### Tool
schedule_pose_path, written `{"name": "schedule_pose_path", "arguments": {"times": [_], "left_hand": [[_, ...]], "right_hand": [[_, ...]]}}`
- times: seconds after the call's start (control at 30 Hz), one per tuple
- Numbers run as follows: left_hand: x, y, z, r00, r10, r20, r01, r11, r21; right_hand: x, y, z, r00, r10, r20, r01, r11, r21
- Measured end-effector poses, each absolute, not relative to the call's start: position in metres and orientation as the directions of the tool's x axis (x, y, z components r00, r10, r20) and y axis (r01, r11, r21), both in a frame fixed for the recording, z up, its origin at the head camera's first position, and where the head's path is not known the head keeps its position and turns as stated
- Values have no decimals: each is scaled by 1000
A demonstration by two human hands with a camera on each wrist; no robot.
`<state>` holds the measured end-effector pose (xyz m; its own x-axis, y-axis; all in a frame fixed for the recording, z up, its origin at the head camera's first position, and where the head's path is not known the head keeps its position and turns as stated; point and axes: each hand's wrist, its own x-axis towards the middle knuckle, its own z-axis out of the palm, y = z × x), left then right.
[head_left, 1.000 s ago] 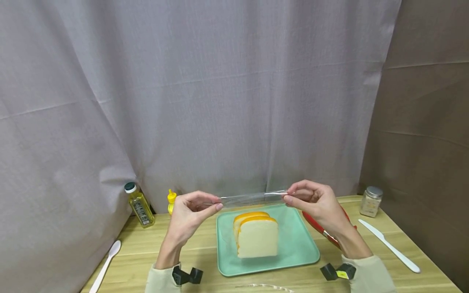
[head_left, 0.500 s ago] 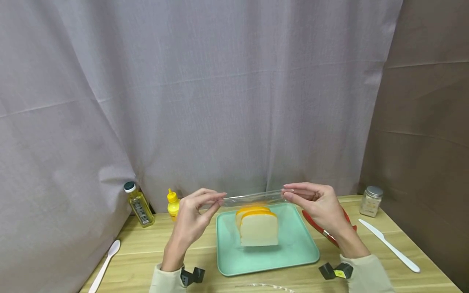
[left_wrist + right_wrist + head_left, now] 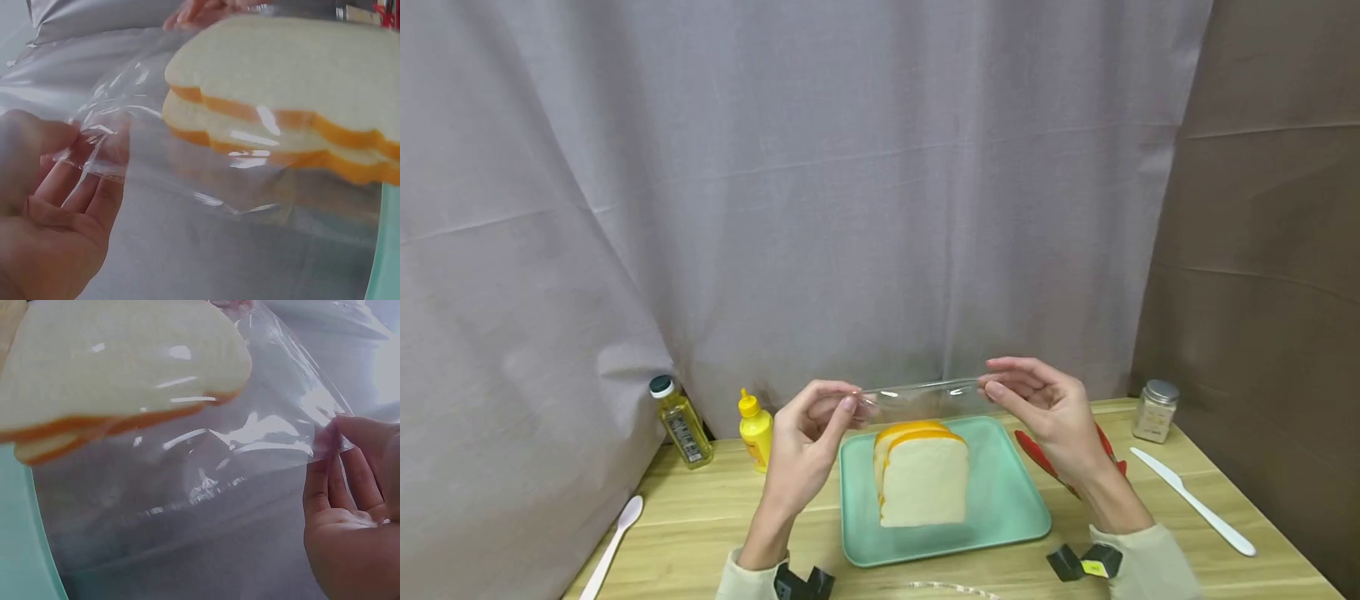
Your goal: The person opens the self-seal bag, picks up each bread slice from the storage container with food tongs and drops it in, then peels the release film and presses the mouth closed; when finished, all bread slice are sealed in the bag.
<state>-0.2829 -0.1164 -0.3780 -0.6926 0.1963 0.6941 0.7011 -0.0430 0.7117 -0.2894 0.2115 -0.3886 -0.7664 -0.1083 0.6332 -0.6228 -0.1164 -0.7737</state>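
Two slices of white bread [image 3: 925,482] with orange-brown crusts sit inside a clear plastic bag [image 3: 917,402]. They appear to hang over a pale green tray [image 3: 1011,508]. My left hand [image 3: 808,437] pinches the bag's left top corner between thumb and fingers. At the opposite corner, my right hand [image 3: 1051,412] pinches the film in the same way. The film is stretched between both hands. In the left wrist view, the bread [image 3: 269,69] lies behind shiny, wrinkled plastic. The right wrist view shows the bag film [image 3: 262,434] drawn to my fingertips.
An oil bottle [image 3: 683,425] and yellow squeeze bottle [image 3: 756,432] stand back left, above a white spoon [image 3: 612,546]. Partly behind my right hand lie red-handled tongs or scissors [image 3: 1037,457]. A white knife [image 3: 1193,502] and a lidded jar [image 3: 1156,412] are at right. A patterned strip [image 3: 951,587] lies in front.
The bread lifted slightly in the view, then came back down. My left hand has shifted a little to the right, and its thumb is raised more. Both hands still hold the bag.
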Motion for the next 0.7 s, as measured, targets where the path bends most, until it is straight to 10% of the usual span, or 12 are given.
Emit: {"name": "schedule_pose_path", "arguments": {"times": [0.7], "left_hand": [[-286,-136,-377,-758,265,596,599,-78,797]], "right_hand": [[-295,200,-402,-801,-321,505,-545,45,-837]]}}
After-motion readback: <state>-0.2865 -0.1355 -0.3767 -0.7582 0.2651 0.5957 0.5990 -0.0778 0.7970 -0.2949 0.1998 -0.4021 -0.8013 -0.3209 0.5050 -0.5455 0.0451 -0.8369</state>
